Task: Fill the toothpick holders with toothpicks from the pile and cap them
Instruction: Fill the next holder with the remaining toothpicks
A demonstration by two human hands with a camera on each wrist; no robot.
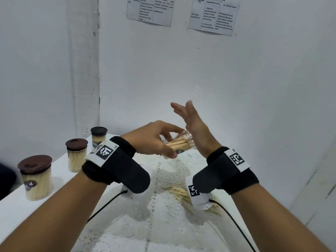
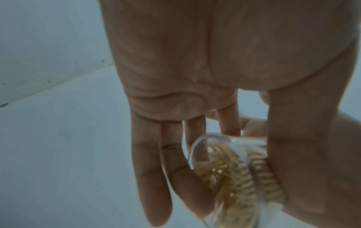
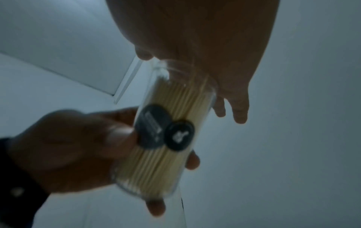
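Nearest the head camera, two black wrist straps with square-coded white tags are seen, and under the right wrist a loose pile of wooden toothpicks [image 1: 183,192] is spread on a white lace doily [image 1: 169,171] that lies on the white table [image 1: 60,200]. Just beyond, above the doily, a clear plastic toothpick holder [image 1: 179,144] is held tipped on its side and uncapped, packed with pale, thin sticks. It is gripped by the left hand [image 1: 154,140], thumb and fingers curled round the barrel. Its open mouth is met by the flat palm of the right hand [image 1: 195,124], fingers straight and spread, nothing gripped.

From the left wrist camera, the round transparent base of the holder [image 2: 230,169] and the stick ends inside are shown, a thing hidden from the head view. From the right wrist camera, two round dark stickers [image 3: 166,132] on the barrel are picked out, overlapping, though the view is blurred; only one is glimpsed from the head view.

At the left of the table, three filled holders are counted, each upright with a round brown cap: the nearest [image 1: 36,177], the middle [image 1: 76,154], the farthest [image 1: 98,136]. On the white wall behind, two printed sheets [image 1: 213,15] are stuck, their text too small to read.
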